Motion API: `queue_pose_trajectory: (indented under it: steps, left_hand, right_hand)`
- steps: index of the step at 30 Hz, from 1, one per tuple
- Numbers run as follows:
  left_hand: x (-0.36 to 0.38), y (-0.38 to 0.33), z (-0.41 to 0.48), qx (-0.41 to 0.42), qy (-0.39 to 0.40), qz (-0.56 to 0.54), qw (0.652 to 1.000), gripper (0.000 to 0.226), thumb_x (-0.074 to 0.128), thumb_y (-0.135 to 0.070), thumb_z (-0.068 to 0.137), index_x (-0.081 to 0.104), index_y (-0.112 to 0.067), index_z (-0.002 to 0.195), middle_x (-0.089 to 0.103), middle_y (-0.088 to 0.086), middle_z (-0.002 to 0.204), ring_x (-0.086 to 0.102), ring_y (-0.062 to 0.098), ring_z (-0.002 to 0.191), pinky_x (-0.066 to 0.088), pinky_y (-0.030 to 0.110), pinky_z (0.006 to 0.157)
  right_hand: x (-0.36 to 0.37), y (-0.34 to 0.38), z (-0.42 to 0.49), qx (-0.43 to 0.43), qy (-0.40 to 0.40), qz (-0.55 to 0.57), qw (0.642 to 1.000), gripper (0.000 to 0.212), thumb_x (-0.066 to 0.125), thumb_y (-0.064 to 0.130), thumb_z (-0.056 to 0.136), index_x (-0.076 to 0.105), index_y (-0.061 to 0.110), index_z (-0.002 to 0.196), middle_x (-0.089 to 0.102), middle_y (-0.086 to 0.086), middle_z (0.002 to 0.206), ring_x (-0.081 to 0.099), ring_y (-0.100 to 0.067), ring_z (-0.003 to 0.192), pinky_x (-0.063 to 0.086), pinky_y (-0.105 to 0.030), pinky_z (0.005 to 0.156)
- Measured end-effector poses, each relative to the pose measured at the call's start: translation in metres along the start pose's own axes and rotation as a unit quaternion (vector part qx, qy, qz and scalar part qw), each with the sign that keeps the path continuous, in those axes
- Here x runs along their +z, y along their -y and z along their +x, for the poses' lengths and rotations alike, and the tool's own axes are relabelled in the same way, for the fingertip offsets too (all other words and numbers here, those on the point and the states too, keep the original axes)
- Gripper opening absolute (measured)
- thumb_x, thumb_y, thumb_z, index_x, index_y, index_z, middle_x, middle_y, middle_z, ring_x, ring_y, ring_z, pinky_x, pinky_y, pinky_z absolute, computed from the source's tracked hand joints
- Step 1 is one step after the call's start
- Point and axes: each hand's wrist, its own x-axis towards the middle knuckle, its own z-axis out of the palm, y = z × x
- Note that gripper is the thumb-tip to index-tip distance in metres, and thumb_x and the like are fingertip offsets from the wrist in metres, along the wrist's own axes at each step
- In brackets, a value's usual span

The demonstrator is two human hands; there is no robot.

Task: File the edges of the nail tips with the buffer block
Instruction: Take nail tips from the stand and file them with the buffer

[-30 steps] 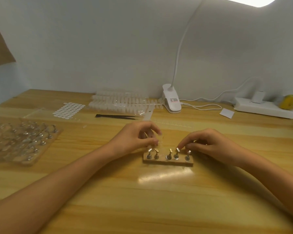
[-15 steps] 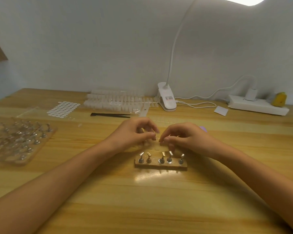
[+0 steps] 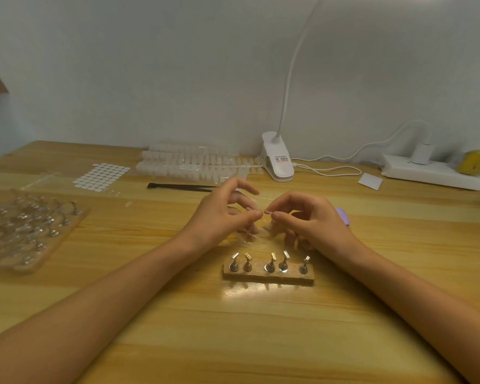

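Both hands have left the stand point(image 3: 268, 274) and met above the surface point(image 3: 261, 342), left hand point(image 3: 219, 217) and right hand point(image 3: 316, 223) pinching one clear nail tip point(image 3: 267, 212); the purple block point(image 3: 343, 215), apparently the buffer, waits behind the right. Grip firmly, file lightly.

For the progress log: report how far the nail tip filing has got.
Done: nothing visibly filed; the five pegs on the wooden stand carry no tips. In hand: the left hand and right hand pinch what looks like a clear nail tip. Left: all the filing; a purple item, possibly the buffer block, lies untouched behind the right hand, and strips of tips wait at the back.
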Motion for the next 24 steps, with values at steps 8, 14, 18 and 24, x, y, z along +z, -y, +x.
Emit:
queue_pose_trajectory:
  steps: [8, 14, 18, 24]
  left_hand:
    - [0.003, -0.007, 0.005, -0.054, -0.054, -0.109, 0.991, 0.011, 0.071, -0.018, 0.086, 0.065, -0.016, 0.095, 0.074, 0.001, 0.095, 0.071, 0.012, 0.089, 0.053, 0.022, 0.063]
    - [-0.001, -0.007, 0.002, -0.082, -0.031, -0.184, 0.979, 0.026, 0.072, -0.015, 0.083, 0.059, -0.01, 0.106, 0.074, 0.008, 0.096, 0.073, 0.02, 0.087, 0.055, 0.023, 0.062]
    - [-0.004, -0.01, 0.002, -0.03, -0.012, -0.096, 0.995, 0.023, 0.064, -0.028, 0.087, 0.062, -0.014, 0.105, 0.074, 0.005, 0.091, 0.073, 0.025, 0.08, 0.059, 0.03, 0.061]
    - [-0.008, -0.005, 0.001, 0.046, -0.067, 0.073, 0.994, 0.007, 0.069, -0.021, 0.086, 0.066, -0.015, 0.09, 0.071, -0.002, 0.084, 0.071, 0.012, 0.078, 0.059, 0.029, 0.064]
  right_hand:
    - [0.002, 0.01, 0.009, -0.052, -0.079, 0.013, 0.995, 0.038, 0.074, 0.014, 0.086, 0.06, 0.018, 0.121, 0.072, 0.004, 0.096, 0.061, -0.011, 0.077, 0.044, -0.023, 0.066]
    - [0.004, 0.0, 0.006, -0.016, -0.037, 0.01, 0.999, 0.009, 0.073, 0.012, 0.087, 0.071, 0.02, 0.09, 0.072, 0.012, 0.076, 0.062, 0.004, 0.068, 0.047, -0.012, 0.056]
    - [-0.002, 0.0, 0.006, 0.006, 0.005, -0.004, 1.0, 0.002, 0.07, 0.016, 0.089, 0.069, 0.014, 0.089, 0.072, 0.003, 0.071, 0.065, -0.006, 0.063, 0.05, -0.019, 0.049]
    - [-0.001, 0.006, 0.004, 0.006, 0.007, 0.01, 1.0, 0.02, 0.062, 0.021, 0.095, 0.068, 0.006, 0.084, 0.065, 0.001, 0.064, 0.056, -0.01, 0.056, 0.05, -0.023, 0.051]
